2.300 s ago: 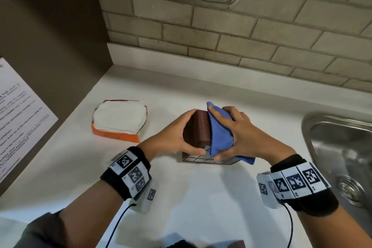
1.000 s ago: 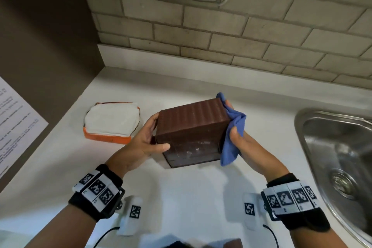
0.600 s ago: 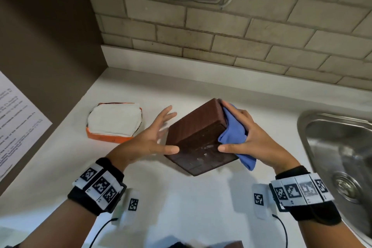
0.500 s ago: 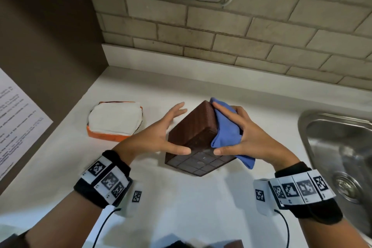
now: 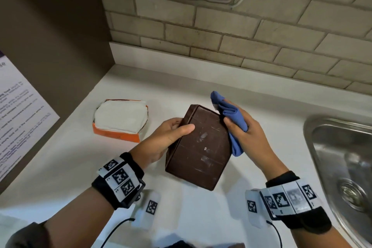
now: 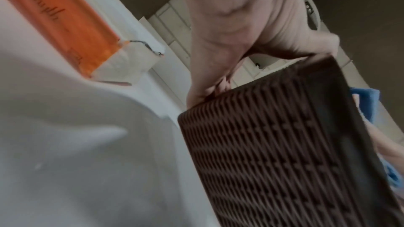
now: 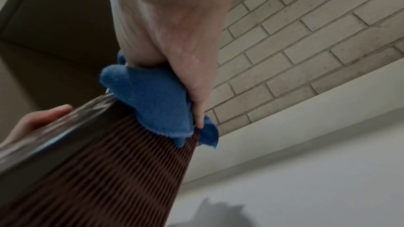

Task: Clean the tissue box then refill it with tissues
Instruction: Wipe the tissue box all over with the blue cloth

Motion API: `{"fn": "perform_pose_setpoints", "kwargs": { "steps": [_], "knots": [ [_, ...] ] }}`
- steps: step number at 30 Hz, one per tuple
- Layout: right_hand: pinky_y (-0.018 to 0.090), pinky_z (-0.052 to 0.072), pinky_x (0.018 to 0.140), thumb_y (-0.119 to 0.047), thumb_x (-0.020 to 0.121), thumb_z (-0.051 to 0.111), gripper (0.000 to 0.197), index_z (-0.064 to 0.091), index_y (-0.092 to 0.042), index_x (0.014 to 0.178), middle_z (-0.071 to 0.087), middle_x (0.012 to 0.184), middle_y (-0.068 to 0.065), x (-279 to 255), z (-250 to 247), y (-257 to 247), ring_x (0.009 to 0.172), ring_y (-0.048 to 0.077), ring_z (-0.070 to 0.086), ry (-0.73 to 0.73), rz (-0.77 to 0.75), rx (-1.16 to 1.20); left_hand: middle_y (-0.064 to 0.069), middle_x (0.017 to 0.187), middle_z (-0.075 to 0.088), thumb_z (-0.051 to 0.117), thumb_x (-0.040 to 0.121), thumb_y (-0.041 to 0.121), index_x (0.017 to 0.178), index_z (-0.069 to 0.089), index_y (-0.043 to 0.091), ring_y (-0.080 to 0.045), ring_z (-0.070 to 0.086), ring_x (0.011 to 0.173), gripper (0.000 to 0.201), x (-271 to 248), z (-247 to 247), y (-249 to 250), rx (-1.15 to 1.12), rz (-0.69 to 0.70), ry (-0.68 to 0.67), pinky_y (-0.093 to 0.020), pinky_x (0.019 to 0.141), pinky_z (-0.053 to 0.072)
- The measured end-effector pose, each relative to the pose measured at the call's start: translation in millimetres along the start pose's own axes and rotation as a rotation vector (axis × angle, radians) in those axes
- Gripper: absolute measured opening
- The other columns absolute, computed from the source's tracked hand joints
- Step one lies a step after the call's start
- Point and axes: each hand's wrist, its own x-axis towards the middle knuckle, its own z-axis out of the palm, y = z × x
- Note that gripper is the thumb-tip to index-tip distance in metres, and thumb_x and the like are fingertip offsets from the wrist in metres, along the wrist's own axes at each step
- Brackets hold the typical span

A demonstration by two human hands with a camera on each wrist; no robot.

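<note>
A dark brown tissue box [image 5: 199, 147] with woven-pattern sides [image 6: 284, 153] is held over the white counter, its smooth scuffed face turned up. My left hand [image 5: 171, 135] grips its left side, thumb lying on the top face. My right hand [image 5: 243, 131] grips a bunched blue cloth [image 5: 231, 119] and presses it against the box's far right edge [image 7: 157, 103]. An opened orange pack of white tissues [image 5: 120, 119] lies on the counter to the left of the box; the left wrist view shows its orange side [image 6: 65, 23].
A steel sink [image 5: 342, 167] is sunk into the counter at the right. A brick wall [image 5: 221, 36] runs behind, and a brown side panel with a printed sheet [image 5: 18, 110] closes the left. White counter [image 5: 191, 213] lies bare in front of the box.
The box has been turned so its smooth face points up instead of the gridded one. My left hand has closed round its side, and the cloth has shifted to the far right edge.
</note>
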Motion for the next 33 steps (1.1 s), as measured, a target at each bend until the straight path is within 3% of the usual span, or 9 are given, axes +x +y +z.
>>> {"fn": "perform_pose_setpoints", "kwargs": {
  "steps": [6,10,13,17,19,21,24,28,33],
  "knots": [
    [-0.001,0.032,0.094,-0.004,0.097,0.049,0.042,0.051,-0.021,0.135,0.048,0.131,-0.020,-9,2,10,0.116,-0.020,0.044,0.048,-0.150,-0.206,-0.023,0.110,0.073,0.072,0.069,0.054,0.116,0.066,0.001,-0.036,0.071,0.104,0.071,-6,7,-6,-0.026,-0.105,0.032,-0.049,0.097,0.054],
    [0.023,0.049,0.082,-0.016,0.099,0.048,0.021,0.066,-0.019,0.110,0.071,0.097,-0.006,-9,-2,9,0.087,0.001,0.066,0.217,0.007,-0.007,-0.016,0.113,0.075,0.067,0.082,0.052,0.122,0.067,0.009,-0.033,0.070,0.110,0.059,-6,14,-6,-0.051,-0.184,0.069,-0.053,0.104,0.050],
    [0.031,0.054,0.060,-0.039,0.099,0.041,0.043,0.062,-0.002,0.104,0.068,0.067,0.003,-9,-12,0,0.063,0.018,0.065,0.306,0.146,0.358,-0.010,0.116,0.075,0.070,0.071,0.067,0.126,0.065,0.015,-0.030,0.069,0.111,0.076,-6,15,-3,-0.067,-0.230,0.083,-0.049,0.105,0.049],
    [0.052,0.055,0.066,-0.053,0.093,0.042,0.050,0.061,-0.014,0.116,0.066,0.083,0.010,-15,-14,-14,0.069,0.027,0.059,0.326,0.143,0.294,-0.006,0.120,0.073,0.076,0.048,0.080,0.130,0.061,0.021,-0.027,0.070,0.110,0.102,-3,6,-4,-0.127,-0.270,0.144,-0.047,0.104,0.051],
    [0.056,0.050,0.089,-0.061,0.092,0.040,0.050,0.061,-0.026,0.121,0.067,0.101,0.001,-22,-3,-15,0.091,0.021,0.060,0.252,-0.007,-0.014,-0.005,0.127,0.069,0.077,0.044,0.083,0.132,0.060,0.024,-0.025,0.068,0.114,0.107,-1,5,-3,-0.152,-0.322,0.172,-0.044,0.105,0.050],
    [0.039,0.028,0.110,-0.074,0.083,0.033,0.063,0.047,-0.042,0.135,0.037,0.147,-0.005,-31,11,-11,0.130,0.017,0.033,0.098,-0.100,-0.333,-0.005,0.130,0.068,0.075,0.049,0.082,0.130,0.062,0.026,-0.026,0.067,0.117,0.099,-3,8,1,-0.175,-0.337,0.158,-0.044,0.107,0.047],
    [0.034,0.011,0.112,-0.082,0.080,0.022,0.071,0.035,-0.048,0.141,-0.002,0.159,-0.013,-35,24,-9,0.143,0.014,0.004,0.056,-0.105,-0.501,-0.007,0.121,0.073,0.070,0.067,0.072,0.128,0.065,0.023,-0.027,0.069,0.113,0.078,-10,16,6,-0.186,-0.295,0.092,-0.044,0.107,0.048],
    [0.042,0.017,0.118,-0.057,0.091,0.038,0.059,0.043,-0.028,0.143,0.012,0.161,0.002,-30,28,-3,0.147,0.028,0.006,0.097,-0.201,-0.751,-0.008,0.113,0.076,0.062,0.084,0.062,0.122,0.070,0.018,-0.026,0.073,0.106,0.059,-13,22,6,-0.214,-0.228,0.121,-0.042,0.100,0.053],
    [0.036,0.019,0.118,-0.047,0.097,0.035,0.052,0.049,-0.020,0.139,0.030,0.156,0.000,-59,55,-10,0.147,0.024,0.018,-0.068,-0.356,-0.999,-0.012,0.115,0.075,0.068,0.061,0.073,0.118,0.073,0.018,-0.029,0.070,0.110,0.080,-7,24,5,-0.246,-0.247,0.213,-0.044,0.103,0.051]
  ]
}}
